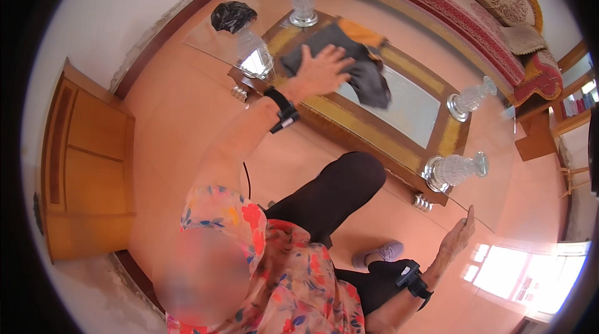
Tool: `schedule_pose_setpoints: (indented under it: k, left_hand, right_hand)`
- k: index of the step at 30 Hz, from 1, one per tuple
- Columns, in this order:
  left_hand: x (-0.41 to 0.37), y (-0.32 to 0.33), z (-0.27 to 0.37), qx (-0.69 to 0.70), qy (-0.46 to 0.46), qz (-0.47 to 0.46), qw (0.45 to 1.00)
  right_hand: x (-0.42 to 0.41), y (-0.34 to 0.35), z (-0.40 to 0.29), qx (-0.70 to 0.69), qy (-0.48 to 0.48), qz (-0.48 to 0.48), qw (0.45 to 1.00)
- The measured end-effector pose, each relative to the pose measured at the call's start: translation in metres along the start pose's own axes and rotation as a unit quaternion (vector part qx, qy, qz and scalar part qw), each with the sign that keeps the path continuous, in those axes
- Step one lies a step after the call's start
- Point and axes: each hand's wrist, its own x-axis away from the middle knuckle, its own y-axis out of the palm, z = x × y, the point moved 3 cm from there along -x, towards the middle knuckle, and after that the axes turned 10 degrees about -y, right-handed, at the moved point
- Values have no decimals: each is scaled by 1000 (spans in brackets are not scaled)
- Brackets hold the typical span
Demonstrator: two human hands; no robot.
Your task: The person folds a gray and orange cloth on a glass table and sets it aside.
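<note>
My left hand (326,72) lies with fingers spread over a dark grey cloth (367,82) with an orange part (360,33), possibly a folded garment. The hand and cloth are slightly blurred. The cloth rests on the glass top (489,203) of a low wooden coffee table, above its brown and gold frame (355,126). My right hand (461,233) is by the near right edge of that glass, seen side-on with its fingers straight. Whether it touches the edge is unclear, and nothing shows in it.
Clear cut-glass pillars (456,170) stand under the glass near the corners. A crumpled black plastic bag (233,17) sits at the far left corner. Behind the table is a red and beige patterned sofa (435,16). To the left stands a wooden cabinet (96,170) by the wall.
</note>
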Motion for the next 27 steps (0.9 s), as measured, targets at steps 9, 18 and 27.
schedule_pose_setpoints:
  k: [9,18,27]
  left_hand:
    - [20,5,-148,4,-193,7,981]
    - [51,7,-53,10,6,64,998]
    - [61,-12,110,44,213,-1,976]
  right_hand:
    - [6,-13,-4,-46,37,5,998]
    - [-2,-7,-14,-10,-49,28,998]
    - [0,-4,-21,-9,24,53,998]
